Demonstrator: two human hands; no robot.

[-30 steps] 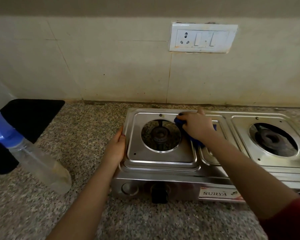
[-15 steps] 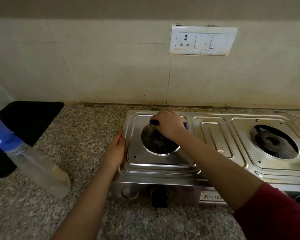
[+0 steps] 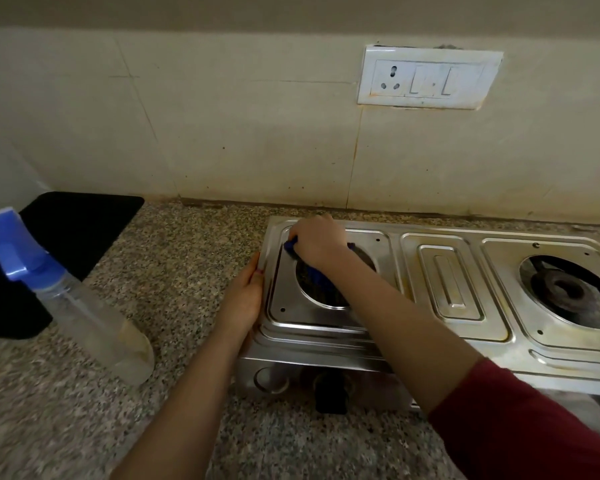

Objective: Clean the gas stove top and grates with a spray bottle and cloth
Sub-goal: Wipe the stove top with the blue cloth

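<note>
Blue cloth bunched under right hand, fingers curled round it, at far-left corner of steel stove. Flat against stove's left edge, left hand, fingers straight. Well left of those fingers, spray bottle standing.

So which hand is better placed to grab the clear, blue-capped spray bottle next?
Probably left: the left hand only rests on the steel gas stove's edge, on the clear spray bottle's side; the right hand grips the blue cloth.
</note>
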